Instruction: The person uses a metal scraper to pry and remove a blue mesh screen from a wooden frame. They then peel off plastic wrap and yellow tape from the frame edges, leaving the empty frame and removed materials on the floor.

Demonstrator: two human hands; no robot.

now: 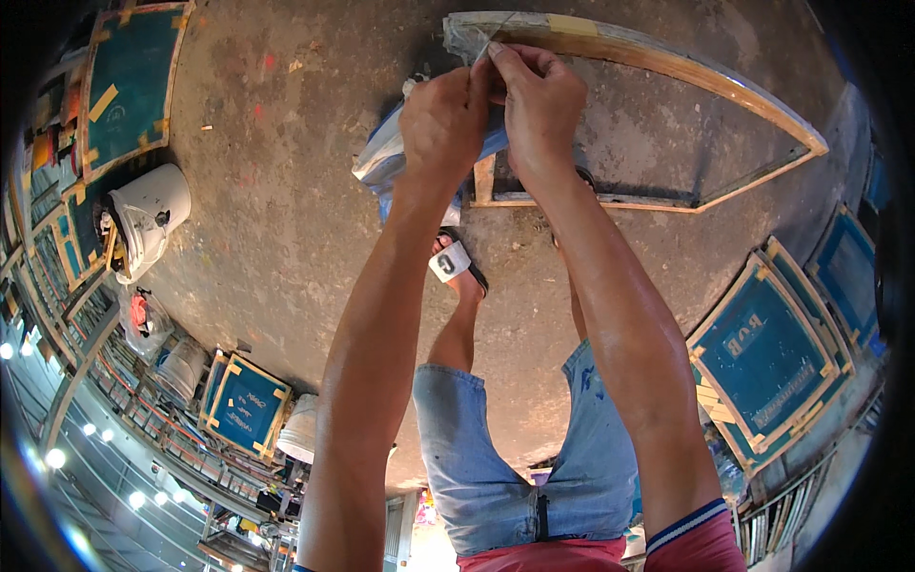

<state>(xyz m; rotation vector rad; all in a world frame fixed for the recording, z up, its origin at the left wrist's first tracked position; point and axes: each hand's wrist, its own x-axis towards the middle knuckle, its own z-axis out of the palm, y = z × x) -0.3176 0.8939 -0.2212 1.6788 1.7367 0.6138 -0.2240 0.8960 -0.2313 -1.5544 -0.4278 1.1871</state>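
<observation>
At the top middle my two hands meet beside the near-left corner of a wooden frame [686, 69]. A thin translucent film [467, 40] clings to that corner, and a strip of it runs up from the fingertips. My right hand [543, 110] pinches the strip between thumb and forefinger. Closed with its knuckles up, my left hand [443, 119] presses against the right fingertips; what it grips is hidden. Below the hands lies a crumpled blue-and-white bundle [381, 157], partly covered by my left wrist. Floor shows through the frame's opening.
Stained concrete floor [315, 219] surrounds my sandalled feet. Framed green-blue screens stand at the upper left [133, 81], lower left [246, 405] and right [762, 348]. A white bucket [157, 214] leans at the left, near metal racks [81, 348].
</observation>
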